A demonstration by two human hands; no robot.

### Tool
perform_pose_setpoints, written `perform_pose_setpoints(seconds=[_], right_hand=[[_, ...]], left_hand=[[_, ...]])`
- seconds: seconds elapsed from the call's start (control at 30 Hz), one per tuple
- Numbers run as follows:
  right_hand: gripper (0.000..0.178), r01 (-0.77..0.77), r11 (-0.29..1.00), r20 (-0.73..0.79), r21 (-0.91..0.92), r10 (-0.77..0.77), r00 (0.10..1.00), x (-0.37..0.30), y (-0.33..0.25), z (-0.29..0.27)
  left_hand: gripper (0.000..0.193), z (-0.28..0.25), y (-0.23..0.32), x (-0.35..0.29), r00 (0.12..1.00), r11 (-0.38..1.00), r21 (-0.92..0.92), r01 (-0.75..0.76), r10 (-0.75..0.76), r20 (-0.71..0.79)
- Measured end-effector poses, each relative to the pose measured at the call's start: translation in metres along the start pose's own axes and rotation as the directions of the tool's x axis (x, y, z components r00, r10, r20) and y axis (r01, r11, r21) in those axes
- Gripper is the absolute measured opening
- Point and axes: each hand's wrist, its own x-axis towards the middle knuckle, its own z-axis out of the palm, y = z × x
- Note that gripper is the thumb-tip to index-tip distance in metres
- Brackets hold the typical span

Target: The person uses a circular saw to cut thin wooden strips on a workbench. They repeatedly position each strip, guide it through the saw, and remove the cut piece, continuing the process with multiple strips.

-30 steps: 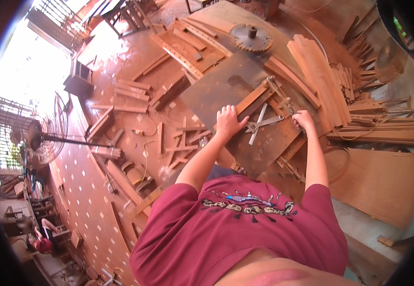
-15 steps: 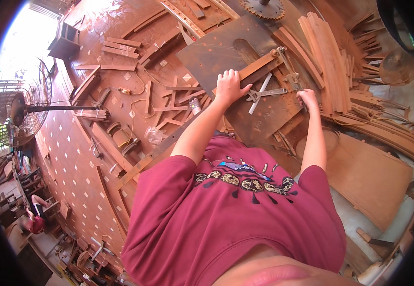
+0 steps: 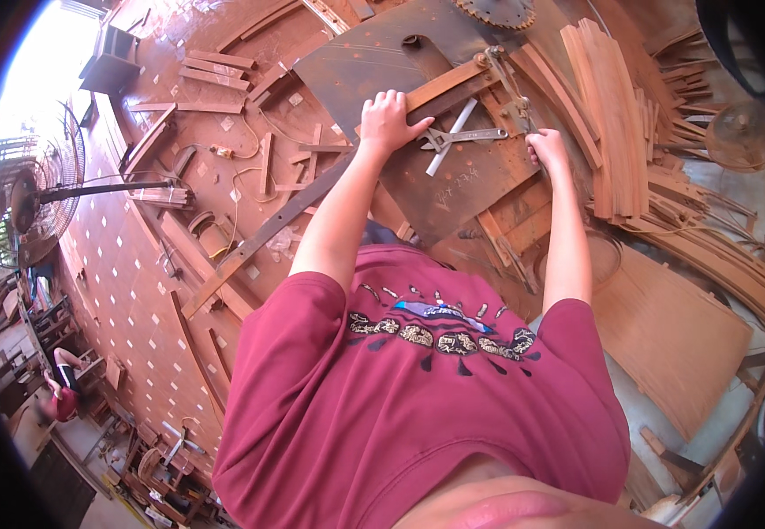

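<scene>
My left hand (image 3: 389, 123) lies over the near end of a wooden bar (image 3: 448, 88), its fingers curled across the wood and its thumb pointing right. The bar runs along a dark metal plate (image 3: 356, 66) to a metal clamp linkage (image 3: 516, 106). My right hand (image 3: 548, 151) is closed beside that linkage, on what looks like its thin metal handle, mostly hidden by the fingers. Between the hands, an adjustable wrench (image 3: 479, 135) lies across a pale flat strip (image 3: 451, 138) on the plate.
A toothed circular saw blade (image 3: 499, 11) is beyond the plate. Curved wooden slats (image 3: 607, 123) are stacked at right, near a large wooden panel (image 3: 678, 326). A long dark bar (image 3: 298, 203) extends lower left over floor scraps. A fan (image 3: 29, 194) and another person (image 3: 63, 397) are at left.
Both hands have moved away from my body and slightly left, with the plate, wooden bar, wrench and linkage. More of the long dark bar shows at left. Both grips look unchanged.
</scene>
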Motion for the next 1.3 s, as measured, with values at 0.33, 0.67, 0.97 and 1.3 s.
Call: perform_pose_setpoints(seconds=[0.33, 0.67, 0.97, 1.3], right_hand=[[0.017, 0.030, 0.998, 0.044, -0.062, -0.027, 0.999, 0.079, -0.128, 0.066], [0.012, 0.042, 0.999, 0.073, -0.028, -0.039, 0.997, 0.144, -0.221, 0.123], [0.013, 0.016, 0.999, 0.109, -0.042, -0.012, 0.994, 0.170, -0.258, 0.143], [0.025, 0.174, 0.985, 0.110, -0.015, -0.172, 0.979, 0.177, -0.236, 0.139]], left_hand=[[0.072, -0.005, -0.121, 0.095, 0.997, 0.997, 0.046, 0.055, -0.053, -0.051], [0.073, -0.009, -0.219, 0.173, 0.994, 0.994, 0.064, 0.094, -0.090, -0.066], [0.074, -0.009, -0.261, 0.206, 0.998, 0.997, 0.050, 0.065, -0.063, -0.030], [0.074, -0.011, -0.250, 0.201, 0.994, 0.994, 0.049, 0.100, -0.097, -0.057]])
